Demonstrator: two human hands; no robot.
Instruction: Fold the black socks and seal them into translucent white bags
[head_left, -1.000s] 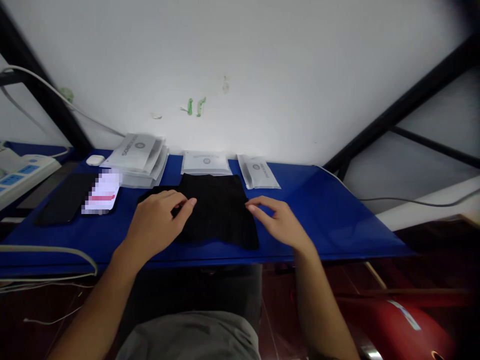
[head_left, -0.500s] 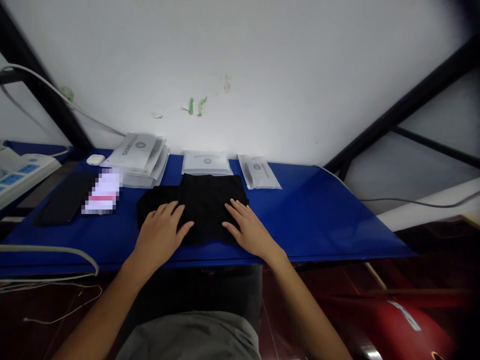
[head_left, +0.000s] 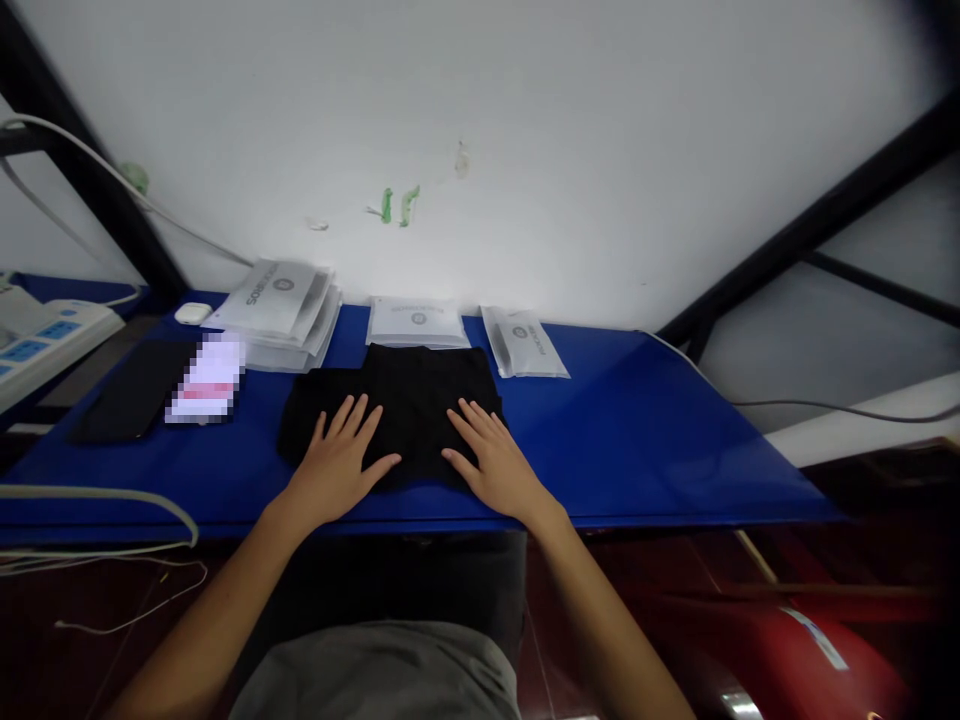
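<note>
A folded black cloth point(head_left: 420, 400) lies near the front edge of the blue table point(head_left: 637, 440). On its left part rests my left hand point(head_left: 341, 460), palm down with the fingers spread. My right hand point(head_left: 495, 455) lies flat on the cloth's right side, its fingers stretched out. Neither hand grips anything. Just behind the cloth is a pale packet point(head_left: 417, 322), and a second packet point(head_left: 526, 343) lies to the right of it.
At the back left are a stack of pale packets point(head_left: 274, 300), a white case point(head_left: 193, 314), a black phone-like slab point(head_left: 131, 390) and a lit, blurred screen point(head_left: 206, 380). A power strip point(head_left: 56, 335) and cables sit at the far left; black frame bars flank the table.
My left hand has slid slightly right over the cloth and its fingers are more spread. My right hand has hardly moved. The view has shifted a little.
</note>
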